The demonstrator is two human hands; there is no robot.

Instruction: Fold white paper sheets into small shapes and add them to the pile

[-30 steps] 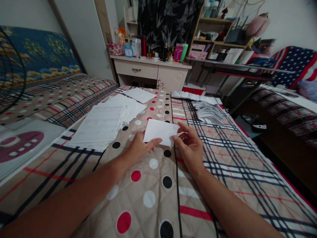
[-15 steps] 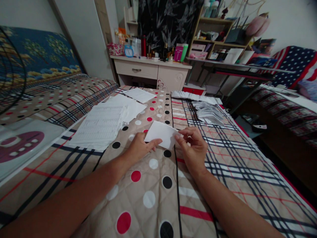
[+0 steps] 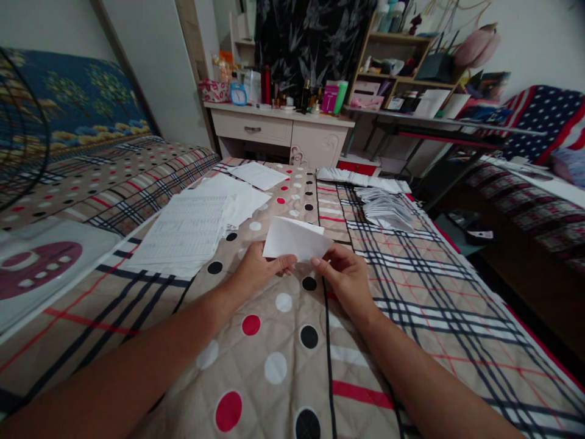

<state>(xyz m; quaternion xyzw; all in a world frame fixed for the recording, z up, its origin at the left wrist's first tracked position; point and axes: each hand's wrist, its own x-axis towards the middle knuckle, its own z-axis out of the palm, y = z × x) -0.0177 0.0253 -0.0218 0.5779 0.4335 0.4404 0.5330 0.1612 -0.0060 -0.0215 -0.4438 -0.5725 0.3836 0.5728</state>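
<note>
A small folded white paper (image 3: 295, 239) is held just above the quilted bedspread (image 3: 292, 360), its top edges slightly parted. My left hand (image 3: 258, 272) pinches its lower left edge. My right hand (image 3: 345, 277) pinches its lower right corner between thumb and fingers. To the left lies a spread of printed sheets (image 3: 187, 228), and more white sheets (image 3: 258, 175) lie farther back. At the right sits a pile of folded white papers (image 3: 386, 210) behind a long white strip of them (image 3: 361, 178).
A white dresser (image 3: 278, 131) with bottles and a blue clock stands behind the bed. A shelf and a metal table (image 3: 434, 125) are at the back right. A white and maroon mat (image 3: 41, 268) lies at left. The bed's right edge drops to the floor.
The paper has been folded over and lifted a little, now showing a doubled top edge. My right hand slid down from the paper's right side to its lower right corner.
</note>
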